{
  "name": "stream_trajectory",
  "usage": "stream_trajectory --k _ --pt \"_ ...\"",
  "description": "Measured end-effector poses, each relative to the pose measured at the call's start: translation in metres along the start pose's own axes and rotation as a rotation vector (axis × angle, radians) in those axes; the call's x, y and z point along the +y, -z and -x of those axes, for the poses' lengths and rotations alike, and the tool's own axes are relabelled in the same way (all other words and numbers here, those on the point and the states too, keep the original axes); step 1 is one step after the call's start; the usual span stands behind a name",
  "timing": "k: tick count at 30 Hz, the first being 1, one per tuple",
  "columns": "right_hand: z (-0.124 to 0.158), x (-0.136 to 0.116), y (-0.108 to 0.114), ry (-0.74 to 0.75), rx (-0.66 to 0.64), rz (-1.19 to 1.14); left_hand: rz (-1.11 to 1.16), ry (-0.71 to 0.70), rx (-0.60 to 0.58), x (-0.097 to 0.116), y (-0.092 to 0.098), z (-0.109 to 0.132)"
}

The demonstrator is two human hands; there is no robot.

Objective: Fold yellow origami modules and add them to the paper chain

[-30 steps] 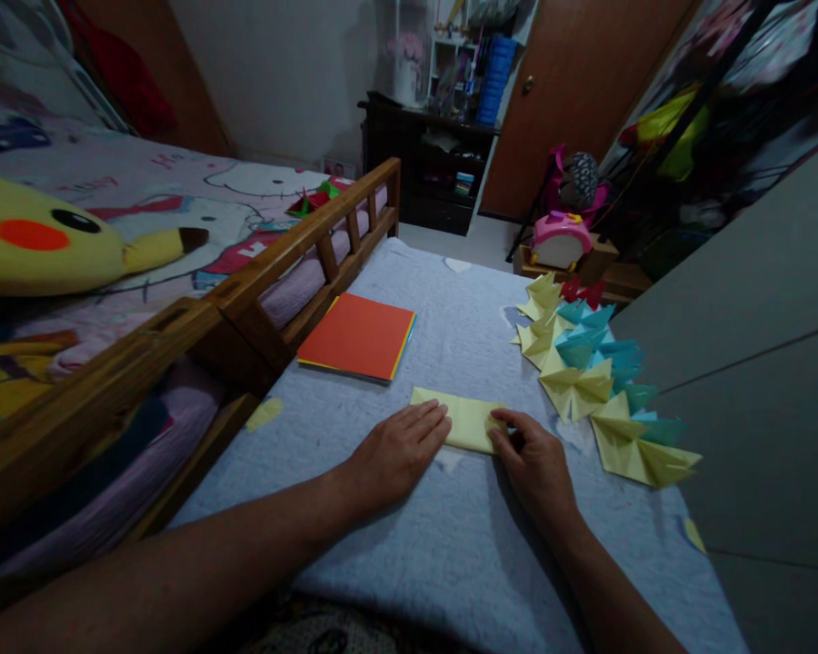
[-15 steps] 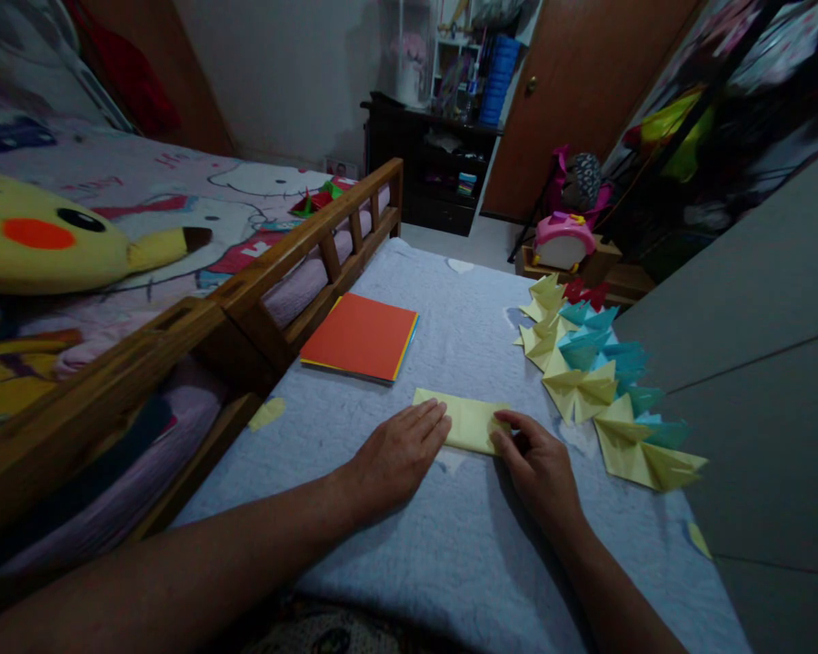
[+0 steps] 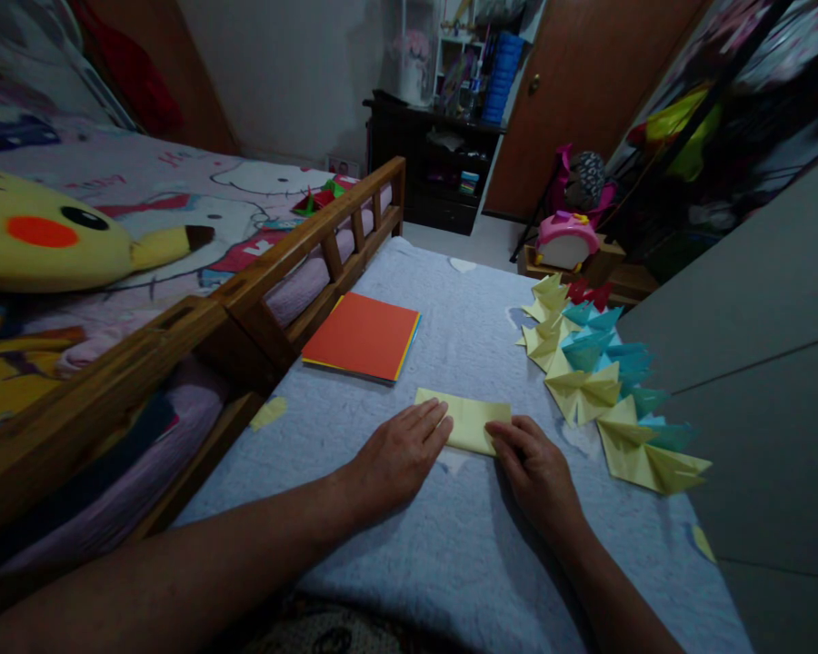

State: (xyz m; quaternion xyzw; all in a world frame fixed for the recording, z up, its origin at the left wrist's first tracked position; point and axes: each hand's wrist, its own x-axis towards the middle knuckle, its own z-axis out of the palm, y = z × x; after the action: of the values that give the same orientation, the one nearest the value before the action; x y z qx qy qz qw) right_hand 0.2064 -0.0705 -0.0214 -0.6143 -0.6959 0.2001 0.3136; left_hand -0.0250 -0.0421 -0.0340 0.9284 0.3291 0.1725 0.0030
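Note:
A pale yellow sheet of paper (image 3: 473, 418), folded into a long rectangle with a faint crease across its middle, lies on the blue bedspread (image 3: 382, 563). My left hand (image 3: 402, 454) rests on its left end, fingers stretched out flat and pressing it down. At the right end, my right hand (image 3: 532, 463) grips the paper's edge, with the fingertips on top and the thumb by the lower right corner. What lies under the palms is hidden.
A stack of coloured paper (image 3: 364, 336), orange on top, lies beyond my left hand. Folded yellow paper pieces (image 3: 583, 391) and blue ones (image 3: 613, 359) stand in rows at right. A wooden bed rail (image 3: 300, 236) runs along the left, with a yellow plush toy (image 3: 47, 227) beyond it.
My right hand's fingers have slid slightly left and down along the paper, uncovering its upper right corner. My left hand stays in place on the left end.

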Motion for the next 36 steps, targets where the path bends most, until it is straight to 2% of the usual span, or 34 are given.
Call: stream_trajectory --k 11,20,36 --pt "0.0001 0.0005 0.0009 0.036 -0.02 0.016 -0.052 0.017 -0.025 -0.0012 -0.0018 0.001" --pt "0.0007 -0.0016 0.0003 0.015 -0.009 0.025 -0.01 0.031 0.005 -0.0027 -0.0056 0.0025" --pt "0.0072 0.0017 0.0043 0.007 0.034 -0.032 -0.06 0.028 -0.035 -0.0046 -0.0009 0.0039"
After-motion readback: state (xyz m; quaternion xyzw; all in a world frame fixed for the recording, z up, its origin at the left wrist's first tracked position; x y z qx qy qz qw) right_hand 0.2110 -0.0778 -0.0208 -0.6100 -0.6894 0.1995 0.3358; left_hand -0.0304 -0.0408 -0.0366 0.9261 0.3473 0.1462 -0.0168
